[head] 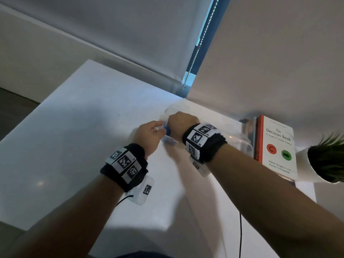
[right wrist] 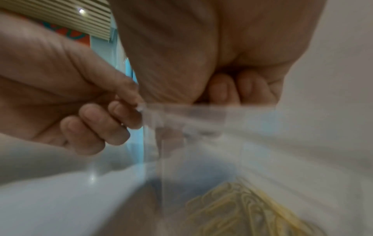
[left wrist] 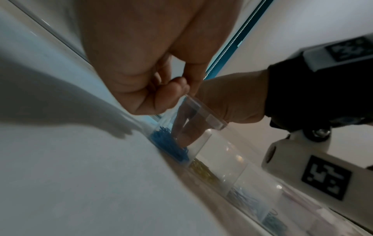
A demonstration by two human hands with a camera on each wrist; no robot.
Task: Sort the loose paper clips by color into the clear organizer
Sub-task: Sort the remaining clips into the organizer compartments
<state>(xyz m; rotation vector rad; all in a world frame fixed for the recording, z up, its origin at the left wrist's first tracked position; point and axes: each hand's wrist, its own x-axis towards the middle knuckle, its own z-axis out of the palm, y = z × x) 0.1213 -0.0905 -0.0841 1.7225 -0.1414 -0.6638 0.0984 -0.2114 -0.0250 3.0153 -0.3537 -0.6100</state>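
Observation:
The clear organizer (head: 240,140) stands on the white table against the wall. My left hand (head: 159,128) pinches its near corner rim (left wrist: 203,115) with curled fingers (right wrist: 113,121). My right hand (head: 181,121) reaches down from above into the end compartment, which holds blue paper clips (left wrist: 169,142). Through the clear wall its fingers (left wrist: 187,127) point down at the blue pile. Whether they hold a clip is hidden. The compartment beside it holds yellow clips (right wrist: 242,207). Further compartments hold pale and dark clips (left wrist: 242,198).
A book (head: 277,146) lies right of the organizer, with a potted plant (head: 327,159) beyond it. A blind cord (head: 197,45) hangs behind. A black cable (head: 240,235) runs along the table near me. The table's left edge drops to the floor.

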